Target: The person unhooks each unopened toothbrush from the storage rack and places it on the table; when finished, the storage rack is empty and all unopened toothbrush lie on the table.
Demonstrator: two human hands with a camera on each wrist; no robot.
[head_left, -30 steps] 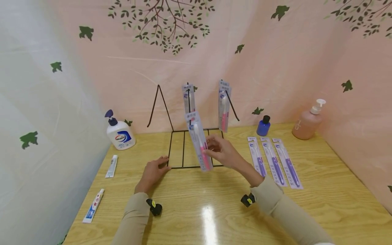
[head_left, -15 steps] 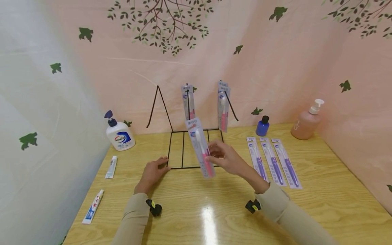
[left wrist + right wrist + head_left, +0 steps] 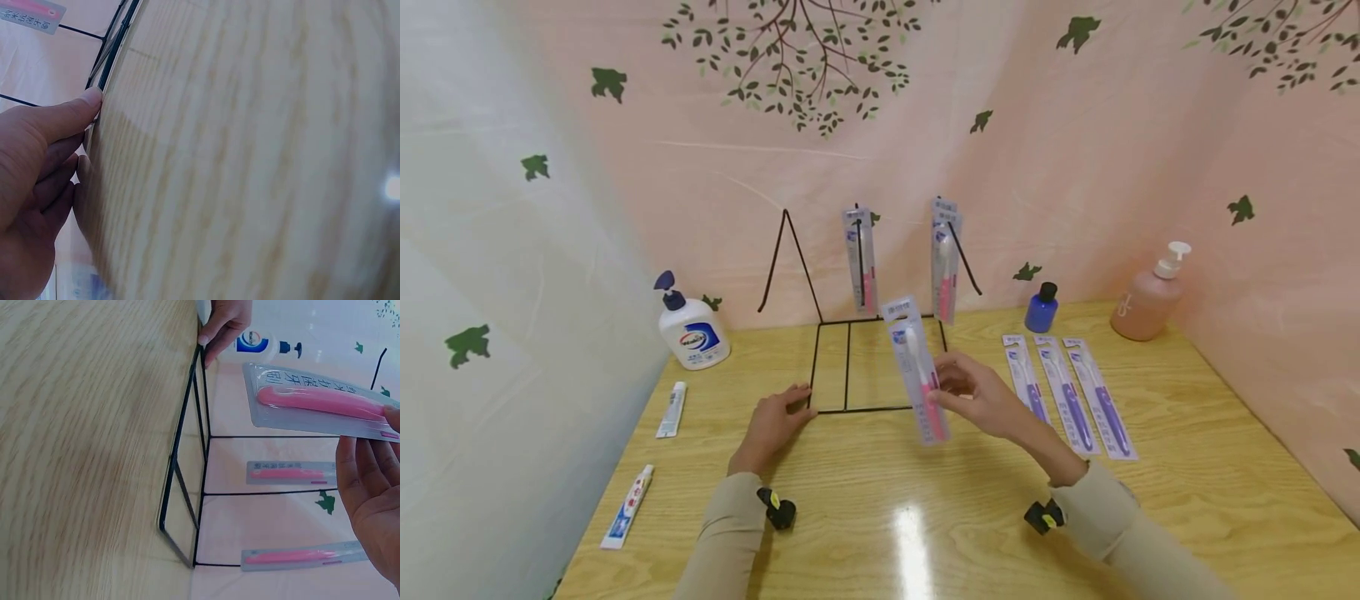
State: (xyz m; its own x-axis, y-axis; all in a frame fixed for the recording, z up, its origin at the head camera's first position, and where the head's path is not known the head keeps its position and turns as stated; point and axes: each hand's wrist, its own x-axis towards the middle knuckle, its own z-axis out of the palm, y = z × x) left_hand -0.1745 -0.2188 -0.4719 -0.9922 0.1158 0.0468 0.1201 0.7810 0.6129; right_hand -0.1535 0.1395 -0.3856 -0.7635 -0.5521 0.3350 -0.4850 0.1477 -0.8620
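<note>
Right hand [image 3: 983, 396] pinching a packaged pink toothbrush [image 3: 917, 371]; left hand [image 3: 774, 423] gripping the wire rack [image 3: 847, 367] at its near-left corner.

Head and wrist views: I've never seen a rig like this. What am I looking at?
No machine here: just a person's bare left hand and right hand. The head view looks down from the person's head; each wrist view comes from that wrist. The right hand pinches a pink toothbrush pack, held off the table; the left hand holds a black wire rack by its near left corner. More pink packs hang on the rack. On the table's right lie three purple toothbrush packs, with a blue bottle and pink pump bottle behind; on its left are two tubes and a white pump bottle.
</note>
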